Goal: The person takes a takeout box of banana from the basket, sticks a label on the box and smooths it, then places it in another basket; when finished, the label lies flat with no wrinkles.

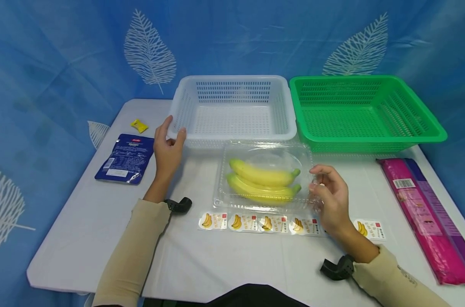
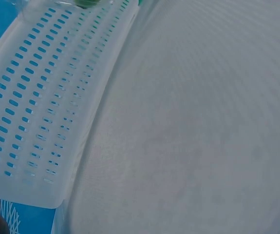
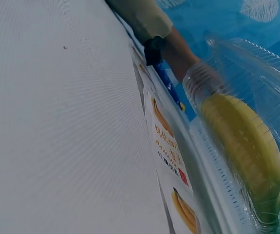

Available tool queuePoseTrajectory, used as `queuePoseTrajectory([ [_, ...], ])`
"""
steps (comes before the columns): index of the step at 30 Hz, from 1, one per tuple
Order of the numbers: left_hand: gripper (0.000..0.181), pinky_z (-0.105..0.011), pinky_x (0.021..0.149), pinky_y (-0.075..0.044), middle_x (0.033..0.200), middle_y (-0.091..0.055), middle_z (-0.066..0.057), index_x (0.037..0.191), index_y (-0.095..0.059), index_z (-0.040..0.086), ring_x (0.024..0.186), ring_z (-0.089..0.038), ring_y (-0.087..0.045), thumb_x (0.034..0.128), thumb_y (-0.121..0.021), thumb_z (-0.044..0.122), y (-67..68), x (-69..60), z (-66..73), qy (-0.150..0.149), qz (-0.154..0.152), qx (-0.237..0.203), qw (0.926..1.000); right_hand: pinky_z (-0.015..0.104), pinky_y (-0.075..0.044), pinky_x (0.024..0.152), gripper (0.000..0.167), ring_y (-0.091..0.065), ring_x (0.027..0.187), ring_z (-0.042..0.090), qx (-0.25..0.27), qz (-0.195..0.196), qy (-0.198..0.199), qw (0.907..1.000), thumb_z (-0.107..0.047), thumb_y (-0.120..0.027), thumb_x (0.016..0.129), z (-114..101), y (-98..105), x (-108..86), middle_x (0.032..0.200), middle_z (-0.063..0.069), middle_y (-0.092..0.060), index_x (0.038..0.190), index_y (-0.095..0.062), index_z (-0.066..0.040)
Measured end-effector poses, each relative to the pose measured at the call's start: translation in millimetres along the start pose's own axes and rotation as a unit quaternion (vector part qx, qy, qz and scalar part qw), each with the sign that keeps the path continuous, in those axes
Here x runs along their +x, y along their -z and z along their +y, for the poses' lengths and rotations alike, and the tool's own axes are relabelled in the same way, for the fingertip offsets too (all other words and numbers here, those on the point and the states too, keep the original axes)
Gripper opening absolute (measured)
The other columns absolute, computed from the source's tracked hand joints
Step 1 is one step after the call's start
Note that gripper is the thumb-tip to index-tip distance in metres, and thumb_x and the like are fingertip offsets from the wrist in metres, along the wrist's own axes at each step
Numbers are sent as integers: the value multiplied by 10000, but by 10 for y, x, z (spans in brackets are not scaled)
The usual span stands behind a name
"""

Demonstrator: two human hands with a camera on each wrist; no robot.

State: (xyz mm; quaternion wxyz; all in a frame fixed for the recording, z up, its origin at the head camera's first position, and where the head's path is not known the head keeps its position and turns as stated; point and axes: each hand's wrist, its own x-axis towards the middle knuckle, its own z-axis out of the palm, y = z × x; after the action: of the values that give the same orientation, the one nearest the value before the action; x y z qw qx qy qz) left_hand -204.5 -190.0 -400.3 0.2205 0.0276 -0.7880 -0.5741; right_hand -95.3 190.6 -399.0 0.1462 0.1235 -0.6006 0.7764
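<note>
Clear plastic box (image 1: 263, 154) has its right edge pinched between the thumb and fingers of the right hand (image 1: 331, 194). It is just in front of the white basket (image 1: 234, 120), between the two hands; whether its base touches the table (image 1: 82, 238) is hard to tell. Yellow bananas (image 1: 261, 174) show through its shiny, ribbed plastic, their green ends toward the gripping fingers.

Left of the box, the left hand (image 1: 168, 147) is at the near left corner of the white basket, finger and thumb parted; whether they grip it cannot be told. Along the near side of the box runs a row of banana labels (image 1: 244, 222), with another label (image 1: 372, 230) off to its right. Behind the box to the right stands a green basket (image 1: 344, 123). Well to its left lie a blue pouch (image 1: 129, 157) and a yellow wrapped sweet (image 1: 139, 125); well to its right, a pink and purple packet (image 1: 420, 213). White cloth-like tabletop spreads beneath, and a blue curtain (image 1: 225, 34) with white leaves hangs behind the box.
</note>
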Motion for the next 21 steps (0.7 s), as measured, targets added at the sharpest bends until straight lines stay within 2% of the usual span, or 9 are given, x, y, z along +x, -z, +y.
queuePoseTrajectory([
  [6,552,-156,649,-413,1460,-436,-214,1544,-402,4,755,-111,-464,1037,-577,133,14,-99,280,-38,-20,-81,10000,184,-403,470,377,-445,704,131,-138,8,-8,9999,182,-456,793,83,46,5,1003,130,-540,1068,-649,11],
  [10,548,-150,629,-393,1441,-446,-220,1537,-407,-13,718,-92,-436,1034,-575,126,38,-123,352,-108,-9,-56,9999,209,-384,462,345,-446,676,136,-249,-83,-14,9997,174,-481,823,126,59,14,956,125,-534,1089,-645,27],
  [17,563,-166,602,-390,1458,-458,-133,1560,-416,105,714,-133,-433,1038,-602,207,10,24,-63,-173,31,-45,9998,267,-294,408,300,-397,585,127,-279,-57,-167,9995,130,-483,859,190,94,22,768,50,-488,1094,-640,29],
  [21,572,-177,616,-406,1457,-463,-78,1564,-423,169,712,-117,-442,1035,-612,279,17,15,-54,-89,-25,31,10000,297,-248,375,298,-389,566,125,-232,-76,-237,9994,128,-482,872,216,116,21,743,39,-480,1102,-636,15],
])
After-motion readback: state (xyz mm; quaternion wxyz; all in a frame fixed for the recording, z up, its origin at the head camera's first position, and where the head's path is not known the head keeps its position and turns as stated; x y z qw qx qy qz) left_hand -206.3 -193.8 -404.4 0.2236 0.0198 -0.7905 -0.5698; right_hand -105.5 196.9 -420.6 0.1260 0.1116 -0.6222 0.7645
